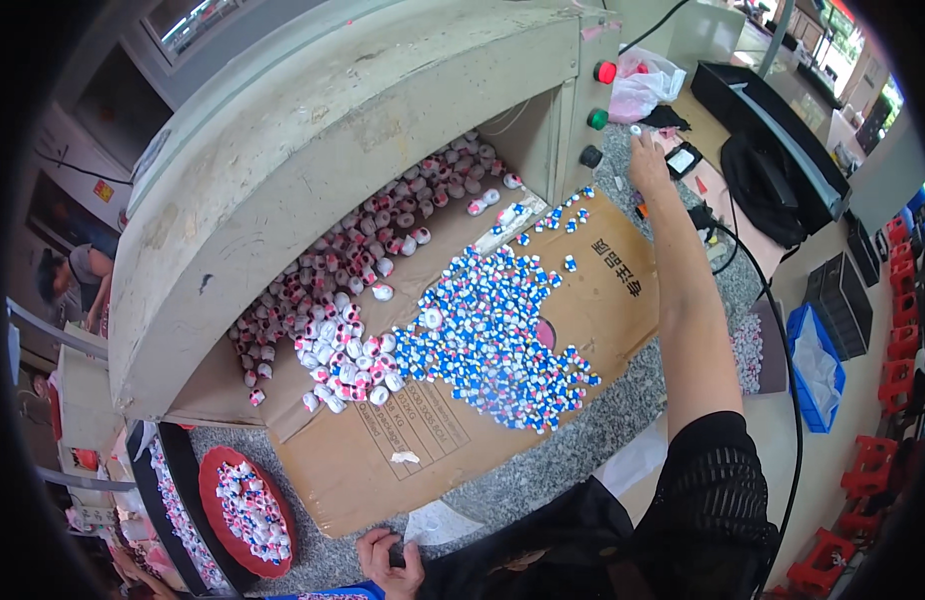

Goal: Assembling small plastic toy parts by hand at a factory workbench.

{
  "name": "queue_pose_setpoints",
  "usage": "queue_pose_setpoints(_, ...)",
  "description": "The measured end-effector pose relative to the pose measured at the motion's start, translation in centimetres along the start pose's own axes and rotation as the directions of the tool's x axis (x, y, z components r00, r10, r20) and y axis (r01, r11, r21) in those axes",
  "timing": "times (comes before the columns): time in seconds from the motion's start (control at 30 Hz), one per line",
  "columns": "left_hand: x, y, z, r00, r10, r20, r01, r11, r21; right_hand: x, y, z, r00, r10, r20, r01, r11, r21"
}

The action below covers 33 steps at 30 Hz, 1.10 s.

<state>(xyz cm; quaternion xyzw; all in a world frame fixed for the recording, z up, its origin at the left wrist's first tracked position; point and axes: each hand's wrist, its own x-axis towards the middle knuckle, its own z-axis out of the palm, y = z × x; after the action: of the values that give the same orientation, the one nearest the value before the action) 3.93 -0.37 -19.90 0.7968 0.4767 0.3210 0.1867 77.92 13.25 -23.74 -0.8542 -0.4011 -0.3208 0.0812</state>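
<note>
My right hand (648, 165) reaches far right, past the cabinet's corner, its fingers together around a small white piece (636, 130). At the near edge of the counter rests my left hand (391, 565), fingers curled, beside a white scrap of paper (443, 523) and the rim of a blue tray (373, 590). What lies under those fingers is hidden. Between the hands, a flattened cardboard sheet (383, 490) bears a wide spread of small blue-and-white pieces (513, 350). Larger white-and-pink rounded pieces (348, 355) are heaped to their left, and more lie in shadow inside the cabinet (373, 110).
A red oval dish (291, 535) and a black tray (198, 535) with mixed pieces stand at the near left. Red, green and black knobs (597, 119) jut from the cabinet's post. A black cable (798, 400) runs down the right, near a blue basket (828, 425) and red stools (868, 465).
</note>
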Motion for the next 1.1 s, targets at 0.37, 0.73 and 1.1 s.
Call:
queue_pose_setpoints(0.37, -0.4, -0.1, -0.4, 0.999, -0.039, -0.017, 0.040, 0.999, 0.002, 0.4, 0.8, -1.1, 0.973, 0.055, 0.226, -0.070, 0.996, 0.058)
queue_pose_setpoints(0.73, 8.0, -0.8, -2.3, 0.981, -0.012, -0.191, -0.012, 0.992, -0.124, -14.5, -14.6, -28.6, 0.776, -0.404, 0.485, -0.427, 0.230, 0.874)
queue_pose_setpoints(1.1, 21.0, -7.7, 3.9, 1.000, 0.014, -0.011, -0.011, 0.983, 0.185, -26.3, -25.3, -30.7, 0.715, -0.693, -0.093, 0.421, 0.320, 0.849)
